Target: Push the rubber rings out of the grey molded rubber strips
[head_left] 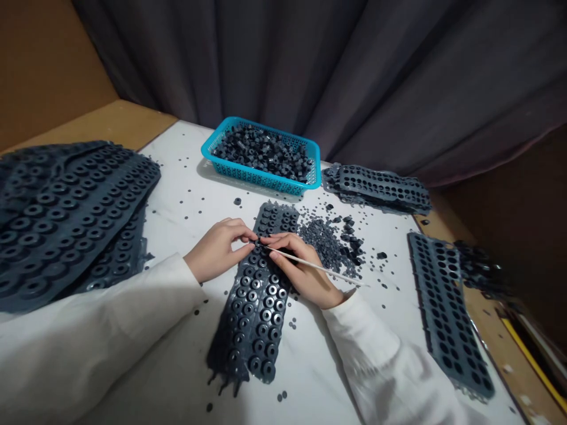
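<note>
A dark rubber sheet (261, 295) with rows of raised ring-shaped pieces lies lengthwise before me on the white table. My left hand (219, 248) comes in from the left, thumb and forefinger pinched at a small black rubber piece (257, 242) near the sheet's upper part. My right hand (305, 268) rests across the sheet's right edge and grips a thin white stick (323, 269). The stick's dark, narrow tip points at the spot between both hands' fingertips. What exactly the left fingertips hold is partly hidden.
A blue plastic basket (261, 177) full of black rubber pieces stands at the back. Small discs (325, 242) lie heaped right of the sheet. Uncut sheets (66, 218) are piled left; punched-out sheets (381, 188) lie back right, another perforated sheet (449, 313) at the right edge.
</note>
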The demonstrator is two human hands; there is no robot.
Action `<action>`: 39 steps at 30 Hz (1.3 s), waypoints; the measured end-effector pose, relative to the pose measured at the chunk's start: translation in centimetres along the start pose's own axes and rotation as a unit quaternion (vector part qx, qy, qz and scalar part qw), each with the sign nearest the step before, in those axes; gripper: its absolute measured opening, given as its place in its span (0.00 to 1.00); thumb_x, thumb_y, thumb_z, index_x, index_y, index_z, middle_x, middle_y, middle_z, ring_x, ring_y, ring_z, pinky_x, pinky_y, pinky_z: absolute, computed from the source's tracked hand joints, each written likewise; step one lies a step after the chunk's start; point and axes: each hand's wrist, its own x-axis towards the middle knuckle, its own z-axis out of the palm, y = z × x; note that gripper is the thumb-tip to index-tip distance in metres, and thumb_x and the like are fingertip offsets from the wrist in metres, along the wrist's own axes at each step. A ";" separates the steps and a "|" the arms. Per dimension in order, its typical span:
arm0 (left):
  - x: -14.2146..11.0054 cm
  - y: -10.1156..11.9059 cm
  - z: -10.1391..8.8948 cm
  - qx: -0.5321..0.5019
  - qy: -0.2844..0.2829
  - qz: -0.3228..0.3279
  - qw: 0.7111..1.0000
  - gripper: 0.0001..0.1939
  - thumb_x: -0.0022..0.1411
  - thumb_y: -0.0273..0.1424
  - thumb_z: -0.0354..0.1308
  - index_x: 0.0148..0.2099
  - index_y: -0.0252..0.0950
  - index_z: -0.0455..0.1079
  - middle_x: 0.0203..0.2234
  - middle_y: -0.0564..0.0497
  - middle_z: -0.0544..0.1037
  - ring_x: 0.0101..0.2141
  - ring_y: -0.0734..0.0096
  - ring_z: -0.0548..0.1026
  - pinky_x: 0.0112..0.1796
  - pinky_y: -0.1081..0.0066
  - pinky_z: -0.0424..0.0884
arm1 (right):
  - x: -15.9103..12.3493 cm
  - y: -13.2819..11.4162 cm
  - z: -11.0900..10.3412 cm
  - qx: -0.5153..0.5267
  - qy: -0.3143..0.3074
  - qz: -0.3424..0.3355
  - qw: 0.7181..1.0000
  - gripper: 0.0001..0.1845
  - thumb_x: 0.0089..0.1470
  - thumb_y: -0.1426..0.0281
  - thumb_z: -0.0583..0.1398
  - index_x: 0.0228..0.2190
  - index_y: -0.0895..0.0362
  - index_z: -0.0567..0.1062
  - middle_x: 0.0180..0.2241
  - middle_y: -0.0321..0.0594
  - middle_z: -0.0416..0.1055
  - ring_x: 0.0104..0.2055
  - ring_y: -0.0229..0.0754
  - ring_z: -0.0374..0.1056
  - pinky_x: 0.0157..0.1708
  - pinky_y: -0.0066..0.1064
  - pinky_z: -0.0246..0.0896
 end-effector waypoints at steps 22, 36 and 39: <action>0.2 -0.3 0.1 0.015 0.007 0.010 1.000 0.07 0.61 0.34 0.55 0.37 0.37 0.72 0.30 0.50 0.73 0.37 0.63 0.70 0.40 0.65 0.65 | 0.0 0.1 -0.1 -0.018 -0.015 -0.004 1.000 0.05 0.58 0.65 0.59 0.35 0.52 0.74 0.44 0.41 0.75 0.53 0.45 0.65 0.54 0.44 0.58; 0.3 -0.1 0.6 0.031 0.006 -0.005 0.999 0.04 0.61 0.29 0.55 0.34 0.37 0.71 0.29 0.51 0.73 0.36 0.64 0.70 0.37 0.66 0.64 | 0.1 0.1 0.0 -0.014 -0.011 0.011 1.000 0.05 0.58 0.65 0.60 0.35 0.52 0.74 0.44 0.40 0.75 0.52 0.45 0.65 0.54 0.43 0.58; 0.3 -0.2 0.7 0.030 0.008 -0.008 0.999 0.04 0.60 0.28 0.56 0.34 0.37 0.71 0.29 0.52 0.73 0.36 0.64 0.70 0.37 0.67 0.64 | 0.1 0.1 0.0 -0.016 -0.011 0.007 1.000 0.05 0.58 0.65 0.60 0.35 0.52 0.74 0.43 0.40 0.76 0.52 0.45 0.65 0.53 0.44 0.59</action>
